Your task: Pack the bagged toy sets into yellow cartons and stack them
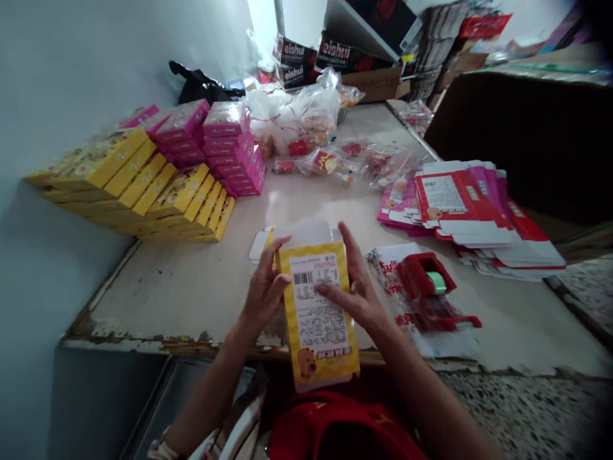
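Between both hands is a yellow cardboard box (pixel 322 313), its white printed label with a barcode facing up and a brown bear figure at the lower corner. The box's far end has its white flap (pixel 311 234) raised. My left hand (pixel 269 281) grips the left edge, thumb on the label side. On the right edge, my right hand (pixel 352 284) holds with its thumb across the label. Behind the left fingers, part of another white and yellow carton piece (pixel 258 245) lies on the table. The undersides of the fingers are hidden by the box.
Stacked yellow boxes (pixel 143 185) and pink boxes (pixel 234 150) stand at the left by the wall. Clear packets (pixel 330 163) lie at the back. Flat red and pink cartons (pixel 460 198) are piled on the right, near a red tape dispenser (pixel 426 281). A large cardboard box (pixel 517 134) stands beyond.
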{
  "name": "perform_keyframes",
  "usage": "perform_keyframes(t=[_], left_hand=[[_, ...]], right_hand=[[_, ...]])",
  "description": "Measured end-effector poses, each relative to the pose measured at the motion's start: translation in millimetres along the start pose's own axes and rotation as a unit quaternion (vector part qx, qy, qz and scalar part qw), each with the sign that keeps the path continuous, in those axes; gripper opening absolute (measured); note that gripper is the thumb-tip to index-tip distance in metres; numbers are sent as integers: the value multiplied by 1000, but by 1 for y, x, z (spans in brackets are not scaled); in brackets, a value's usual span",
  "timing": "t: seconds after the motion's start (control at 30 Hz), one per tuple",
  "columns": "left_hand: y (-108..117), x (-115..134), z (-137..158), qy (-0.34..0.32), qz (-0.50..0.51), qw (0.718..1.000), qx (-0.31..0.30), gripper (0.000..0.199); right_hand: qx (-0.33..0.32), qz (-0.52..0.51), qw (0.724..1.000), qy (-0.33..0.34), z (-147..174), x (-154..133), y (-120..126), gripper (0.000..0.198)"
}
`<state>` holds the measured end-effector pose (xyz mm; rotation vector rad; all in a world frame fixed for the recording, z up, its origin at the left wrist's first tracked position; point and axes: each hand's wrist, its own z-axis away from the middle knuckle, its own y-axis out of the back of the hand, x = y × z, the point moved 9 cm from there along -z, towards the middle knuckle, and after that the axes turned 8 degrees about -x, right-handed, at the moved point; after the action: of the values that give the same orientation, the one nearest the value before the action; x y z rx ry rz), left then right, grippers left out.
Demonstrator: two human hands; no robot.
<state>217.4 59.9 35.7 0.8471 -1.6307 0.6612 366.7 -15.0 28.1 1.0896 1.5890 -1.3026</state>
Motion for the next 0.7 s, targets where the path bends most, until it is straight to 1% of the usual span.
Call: perform_keyframes(t=[0.07, 0.1, 0.17, 0.23, 0.27, 0.33, 0.4, 0.43, 0.47, 0.53, 0.57, 0.6, 0.63, 0.67, 0.7], left_hand=[[0, -23, 17, 20, 23, 999, 31, 66], [-3, -36, 24, 41, 43, 998, 37, 63], [-12, -60, 35, 102, 84, 991, 20, 62], [-21, -74, 40, 149, 81, 985, -18, 60], [-24, -76, 40, 156, 56, 985, -38, 59], [-27, -73, 37, 148, -11, 986, -72, 52], [-27, -69, 35, 136, -53, 986, -81, 47], [-26, -69, 36, 140, -53, 986, -75, 45], [-26, -71, 38, 152, -41, 986, -63, 42], [-23, -71, 44, 172, 11, 985, -20, 36], [-21, -69, 46, 173, 41, 984, 2, 38], [-19, -66, 47, 166, 66, 984, 20, 45], [-18, -60, 48, 153, 82, 984, 31, 52], [-16, -54, 47, 143, 85, 986, 31, 56], [-16, -49, 46, 140, 77, 987, 22, 52]], right_hand=[[18, -4, 1000, -20, 16, 18, 2, 104], [27, -7, 999, -32, 24, 27, 4, 95], [60, 1, 996, -59, 37, 43, 9, 70], [117, 21, 989, -86, 50, 54, 20, 49], [145, 29, 984, -96, 55, 57, 26, 45], [181, 34, 976, -114, 61, 62, 35, 47], [183, 32, 974, -127, 62, 67, 37, 48], [178, 40, 975, -129, 61, 67, 36, 47], [174, 57, 975, -126, 60, 66, 36, 45], [169, 101, 975, -101, 55, 57, 36, 36], [166, 120, 975, -86, 53, 51, 36, 32], [160, 133, 975, -74, 50, 45, 35, 32], [149, 143, 976, -66, 47, 39, 34, 36], [132, 155, 977, -64, 44, 33, 32, 40], [110, 172, 977, -64, 42, 28, 28, 39]])
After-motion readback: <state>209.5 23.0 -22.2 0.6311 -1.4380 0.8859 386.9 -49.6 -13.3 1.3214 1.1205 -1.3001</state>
